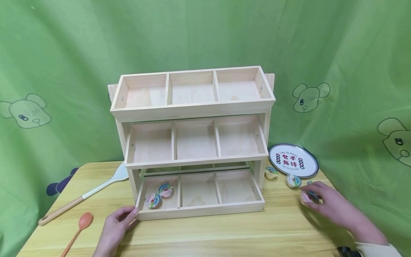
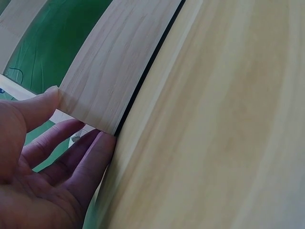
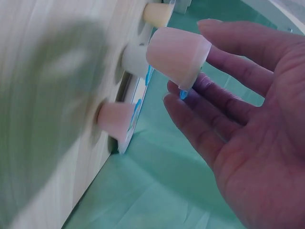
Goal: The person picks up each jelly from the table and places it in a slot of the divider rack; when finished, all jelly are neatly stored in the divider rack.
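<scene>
- Worktop (image 1: 208, 233): pale wood grain, beneath everything.
- Wooden rack (image 1: 192, 111): centre, three tiers, three compartments in each.
- Bottom tray (image 1: 205, 211): near side of rack.
- Plate (image 1: 308, 161): oval, white with dark rim, far right.
- Left hand (image 1: 115, 225): near left; fingers bent, pinching tray's near left corner against thumb.
- Right hand (image 1: 334, 207): right side; thumb and fingers parted only by the cup's width, pinching it close to the rim.
- Held cup (image 3: 174, 55): pink, tapered, lidded, clear of worktop at right. Probably light; wall thin and springy, filling soft, surface perhaps slick. Best hold, by judgement: opposite sides just under rim, gentle squeeze, no pressure on lid, likely the fragile part.
- Similar cups: yellow cup (image 1: 271, 173), white cup (image 1: 293, 181) and standing pink cup (image 3: 114, 119) right of rack; nearer cup (image 1: 154, 201) and farther cup (image 1: 166, 190) in tray's left compartment.
</scene>
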Demonstrator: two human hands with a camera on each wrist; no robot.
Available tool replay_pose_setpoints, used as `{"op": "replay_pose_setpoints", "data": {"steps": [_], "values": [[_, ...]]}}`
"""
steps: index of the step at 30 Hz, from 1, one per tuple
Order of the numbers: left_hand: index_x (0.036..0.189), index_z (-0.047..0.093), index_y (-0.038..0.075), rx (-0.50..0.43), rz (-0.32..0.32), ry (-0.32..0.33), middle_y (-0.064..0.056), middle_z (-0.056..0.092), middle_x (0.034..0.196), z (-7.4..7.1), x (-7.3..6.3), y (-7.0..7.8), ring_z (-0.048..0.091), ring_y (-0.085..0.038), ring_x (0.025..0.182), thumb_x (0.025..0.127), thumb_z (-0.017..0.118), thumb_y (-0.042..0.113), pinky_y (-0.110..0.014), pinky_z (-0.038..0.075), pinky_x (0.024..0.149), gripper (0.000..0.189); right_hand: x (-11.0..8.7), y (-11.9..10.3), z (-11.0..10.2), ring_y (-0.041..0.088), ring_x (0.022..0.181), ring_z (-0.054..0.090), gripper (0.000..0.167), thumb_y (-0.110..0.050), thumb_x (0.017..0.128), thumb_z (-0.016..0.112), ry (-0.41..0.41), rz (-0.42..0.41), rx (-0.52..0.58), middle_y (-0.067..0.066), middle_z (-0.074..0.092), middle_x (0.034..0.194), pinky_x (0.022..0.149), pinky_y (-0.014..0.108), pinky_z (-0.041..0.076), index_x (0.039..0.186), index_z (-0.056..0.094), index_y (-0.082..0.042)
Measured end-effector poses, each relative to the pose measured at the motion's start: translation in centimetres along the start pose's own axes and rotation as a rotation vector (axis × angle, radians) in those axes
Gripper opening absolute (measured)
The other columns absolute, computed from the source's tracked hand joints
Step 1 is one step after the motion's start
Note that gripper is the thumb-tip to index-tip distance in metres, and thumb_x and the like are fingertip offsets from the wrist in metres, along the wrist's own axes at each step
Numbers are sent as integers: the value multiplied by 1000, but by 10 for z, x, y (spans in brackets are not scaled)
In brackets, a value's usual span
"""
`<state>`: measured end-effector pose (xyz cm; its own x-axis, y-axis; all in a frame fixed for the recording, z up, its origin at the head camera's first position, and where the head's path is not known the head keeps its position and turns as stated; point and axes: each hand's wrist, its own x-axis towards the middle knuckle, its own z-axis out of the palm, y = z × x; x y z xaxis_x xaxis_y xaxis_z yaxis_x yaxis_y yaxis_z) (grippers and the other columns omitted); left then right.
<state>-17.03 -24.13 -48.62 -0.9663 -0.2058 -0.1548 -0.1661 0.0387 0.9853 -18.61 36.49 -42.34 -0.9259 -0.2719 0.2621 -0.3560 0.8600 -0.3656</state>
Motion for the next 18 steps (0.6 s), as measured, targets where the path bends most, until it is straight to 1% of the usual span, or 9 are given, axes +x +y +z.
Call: {"op": "replay_pose_setpoints", "data": {"steps": [3, 5, 11, 14, 18], "values": [[120, 56, -17, -5, 5, -3, -24, 56, 120, 0, 0, 0, 63, -13, 94, 95, 65, 5, -29, 57, 90, 34, 4, -6, 2, 38, 97, 59, 40, -19, 83, 80, -8, -4, -15, 13, 61, 108, 83, 62, 52, 116, 68, -1], [121, 56, -17, -7, 6, -3, -24, 56, 120, 0, 0, 0, 63, -13, 94, 95, 65, 5, -29, 57, 90, 35, 7, -10, 4, 39, 97, 59, 38, -20, 84, 79, -18, -4, -13, 13, 61, 109, 84, 63, 52, 116, 68, -3], [120, 57, -17, 5, 1, 4, -22, 57, 119, 0, 1, 0, 62, -12, 94, 95, 65, 5, -29, 57, 89, 34, 15, -24, 5, 51, 107, 54, 42, -21, 83, 80, -52, -9, 3, 27, 56, 123, 89, 69, 46, 117, 67, -1], [120, 57, -16, 13, 2, 6, -22, 57, 120, 0, 1, 0, 62, -12, 94, 95, 65, 5, -29, 58, 89, 34, 19, -30, 3, 49, 105, 55, 42, -19, 81, 81, -53, -31, -2, 25, 58, 120, 89, 68, 47, 116, 67, -1], [120, 58, -16, 14, 6, 5, -23, 56, 121, 0, 1, 0, 62, -12, 94, 95, 65, 5, -29, 57, 89, 33, 24, -38, 3, 41, 101, 59, 39, -15, 79, 82, -44, -80, -8, 16, 61, 114, 87, 63, 51, 114, 69, -4]]}}
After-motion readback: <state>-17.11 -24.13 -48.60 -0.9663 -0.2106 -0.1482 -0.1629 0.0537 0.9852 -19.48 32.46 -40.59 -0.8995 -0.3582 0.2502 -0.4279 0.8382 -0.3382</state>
